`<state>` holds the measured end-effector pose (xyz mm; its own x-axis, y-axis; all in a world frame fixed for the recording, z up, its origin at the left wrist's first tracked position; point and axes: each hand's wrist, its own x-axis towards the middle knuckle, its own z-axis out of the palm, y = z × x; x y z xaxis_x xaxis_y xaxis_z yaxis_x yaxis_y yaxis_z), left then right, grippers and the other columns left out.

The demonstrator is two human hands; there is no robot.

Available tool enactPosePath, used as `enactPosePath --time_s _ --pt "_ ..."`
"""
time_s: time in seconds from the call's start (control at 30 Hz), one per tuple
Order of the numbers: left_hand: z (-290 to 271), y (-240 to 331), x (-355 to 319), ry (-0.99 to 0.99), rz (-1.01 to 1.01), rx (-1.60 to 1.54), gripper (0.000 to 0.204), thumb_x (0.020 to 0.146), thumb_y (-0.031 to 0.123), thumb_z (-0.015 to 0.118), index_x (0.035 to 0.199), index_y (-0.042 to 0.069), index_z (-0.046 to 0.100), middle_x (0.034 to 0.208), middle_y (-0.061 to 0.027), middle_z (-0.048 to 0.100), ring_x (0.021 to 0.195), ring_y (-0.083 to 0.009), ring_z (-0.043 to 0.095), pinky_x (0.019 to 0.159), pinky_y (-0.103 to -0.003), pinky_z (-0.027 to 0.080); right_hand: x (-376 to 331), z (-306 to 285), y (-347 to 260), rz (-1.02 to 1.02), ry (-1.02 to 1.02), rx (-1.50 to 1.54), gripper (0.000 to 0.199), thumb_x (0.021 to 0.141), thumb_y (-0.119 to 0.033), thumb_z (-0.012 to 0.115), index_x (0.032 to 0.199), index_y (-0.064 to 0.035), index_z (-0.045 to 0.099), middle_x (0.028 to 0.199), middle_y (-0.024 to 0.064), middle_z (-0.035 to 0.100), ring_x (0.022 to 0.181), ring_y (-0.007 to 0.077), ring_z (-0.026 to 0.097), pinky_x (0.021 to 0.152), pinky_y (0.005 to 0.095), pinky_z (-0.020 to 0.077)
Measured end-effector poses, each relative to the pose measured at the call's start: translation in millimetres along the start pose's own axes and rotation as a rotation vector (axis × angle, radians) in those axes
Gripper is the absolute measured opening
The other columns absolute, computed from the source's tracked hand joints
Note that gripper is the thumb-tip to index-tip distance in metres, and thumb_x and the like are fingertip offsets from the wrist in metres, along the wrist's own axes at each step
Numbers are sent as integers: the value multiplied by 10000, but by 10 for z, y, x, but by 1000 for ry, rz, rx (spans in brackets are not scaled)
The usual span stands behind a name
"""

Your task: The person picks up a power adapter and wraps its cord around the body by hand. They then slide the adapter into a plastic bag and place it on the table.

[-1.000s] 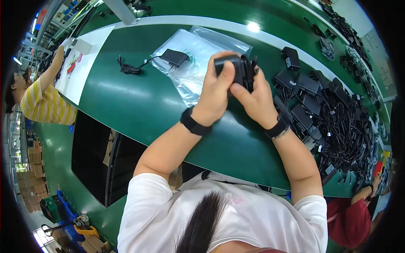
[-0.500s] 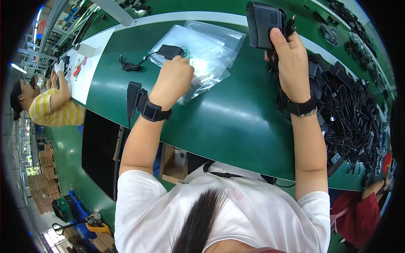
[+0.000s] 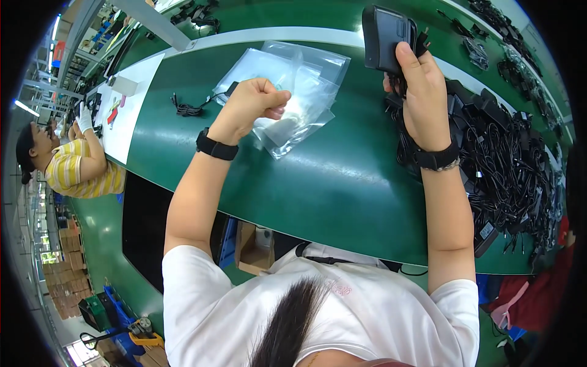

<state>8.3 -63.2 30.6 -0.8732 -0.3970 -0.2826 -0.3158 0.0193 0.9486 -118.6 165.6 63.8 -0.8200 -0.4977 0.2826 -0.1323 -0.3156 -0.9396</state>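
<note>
My right hand (image 3: 425, 98) is raised at the far side of the table, closed around a black power adapter (image 3: 387, 40) with its cord bunched behind. My left hand (image 3: 254, 107) hovers over a stack of clear plastic bags (image 3: 330, 67), thumb and fingertips pinched together. Whether a bag's edge is between those fingertips I cannot make out. Just left of that hand lies another adapter's coiled black cord (image 3: 188, 110); its body is mostly hidden behind the hand. Both wrists wear black bands.
A large heap of black adapters and cords (image 3: 501, 153) covers the right of the green table (image 3: 306, 196). At the left, a co-worker in yellow stripes (image 3: 82, 165) works by a white surface (image 3: 137, 92). An open cardboard box (image 3: 252, 254) sits below the table edge.
My left hand has drawn back slightly from the adapter and turned, fingers pinched. The dark adapter-like thing beside my left wrist is out of sight. My right hand has barely moved.
</note>
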Motion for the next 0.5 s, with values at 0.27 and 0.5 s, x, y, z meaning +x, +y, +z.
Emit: enactPosePath --time_s 0.27,0.5 --pt "230 -58 58 -125 -138 -18 196 773 85 639 903 -55 594 681 -50 555 559 -107 530 539 -236 466 -63 -57 -67 223 -67 117 306 909 -321 501 860 -19 502 731 50 534 616 126 497 587 271 415" --pt "428 -13 -96 0 75 347 249 692 172 708 595 1 555 503 -57 534 442 -116 500 427 -264 406 -131 9 -97 300 -64 238 323 922 -327 468 929 -8 517 753 50 529 632 128 496 681 316 478"
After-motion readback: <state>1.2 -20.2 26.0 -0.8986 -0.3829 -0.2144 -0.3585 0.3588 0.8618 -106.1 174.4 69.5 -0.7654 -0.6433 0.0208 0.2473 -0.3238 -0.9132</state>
